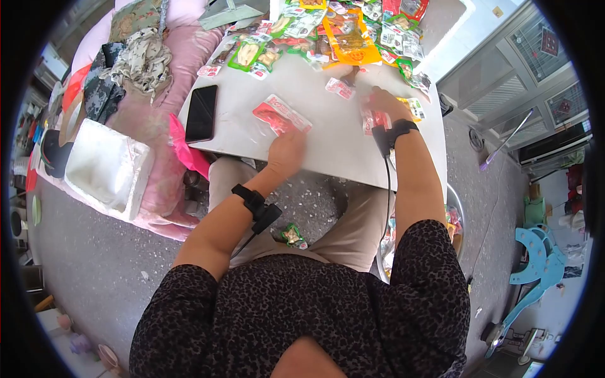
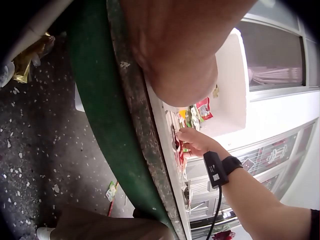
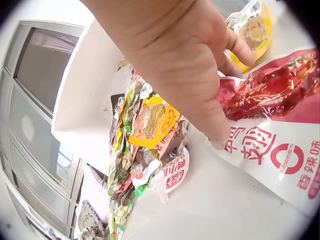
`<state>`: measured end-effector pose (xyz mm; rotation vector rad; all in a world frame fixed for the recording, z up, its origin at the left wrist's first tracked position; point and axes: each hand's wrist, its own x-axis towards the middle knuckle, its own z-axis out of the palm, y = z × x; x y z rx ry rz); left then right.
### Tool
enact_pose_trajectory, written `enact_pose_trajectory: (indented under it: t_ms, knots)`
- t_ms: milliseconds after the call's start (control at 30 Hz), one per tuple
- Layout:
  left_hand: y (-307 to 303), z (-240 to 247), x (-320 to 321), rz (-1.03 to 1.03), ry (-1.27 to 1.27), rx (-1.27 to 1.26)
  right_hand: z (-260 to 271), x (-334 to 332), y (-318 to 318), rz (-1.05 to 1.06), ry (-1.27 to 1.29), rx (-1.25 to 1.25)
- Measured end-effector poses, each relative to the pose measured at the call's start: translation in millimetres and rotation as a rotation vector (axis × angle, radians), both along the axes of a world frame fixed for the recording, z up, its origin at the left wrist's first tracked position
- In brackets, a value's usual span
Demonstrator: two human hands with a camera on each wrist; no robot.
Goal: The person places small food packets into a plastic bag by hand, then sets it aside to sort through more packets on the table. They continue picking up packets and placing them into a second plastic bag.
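Note:
My left hand (image 1: pixel 287 152), blurred, is at the lower edge of a red-and-white snack packet (image 1: pixel 282 115) lying on the white table (image 1: pixel 239 142); its fingers are hidden in the left wrist view. Farther right, my right hand (image 1: pixel 386 104) grips another red-and-white snack packet (image 3: pixel 280 125), with the thumb at one edge. Glossy red meat shows through that packet's clear window, and Chinese lettering is printed below it. Next to the right hand lies a yellow-edged packet (image 3: pixel 254 36). A small packet (image 1: pixel 340 88) with a white-and-red label lies beyond, between the hands.
Several colourful food packets (image 1: pixel 350 34) are heaped at the table's far side, before a white foam box (image 1: pixel 449 25). A black phone (image 1: pixel 201 113) lies on the left. By my right leg stands a metal basin (image 1: pixel 460 220) of packets. One green packet (image 1: pixel 293 235) is on the floor.

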<state>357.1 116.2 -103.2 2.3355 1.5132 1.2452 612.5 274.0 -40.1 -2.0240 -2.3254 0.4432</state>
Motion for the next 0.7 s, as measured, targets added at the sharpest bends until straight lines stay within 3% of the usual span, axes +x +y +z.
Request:
enact_pose_trajectory:
  t_ms: [67, 167, 267, 367, 400, 500, 600, 700]
  knots:
    - [-2, 3, 0, -0.008, 0.000, 0.001, 3, 2, -1, 0.109, -0.046, -0.037]
    - [-1, -2, 0, -0.006, -0.010, 0.033, -17, 9, 10, 0.098, -0.021, 0.006]
    - [-3, 5, 0, 0.003, 0.035, -0.005, 0, 3, -6, -0.040, -0.022, -0.188]
    - [1, -3, -1, 0.019, 0.075, 0.004, -11, 22, -29, -0.090, 0.522, -0.289]
    - [0, -2, 0, 0.044, 0.055, -0.012, 10, 10, -58, -0.243, 0.766, -0.360]
    - [1, 1, 5, 0.088, -0.026, -0.089, -2, 17, -96, -0.386, 1.168, -0.235]
    - [0, 11, 9, 0.078, -0.112, -0.231, -10, 9, -140, -0.480, 1.491, -0.072]
    - [-2, 26, 15, 0.077, -0.127, -0.336, -24, -10, -177, -0.534, 1.641, 0.043]
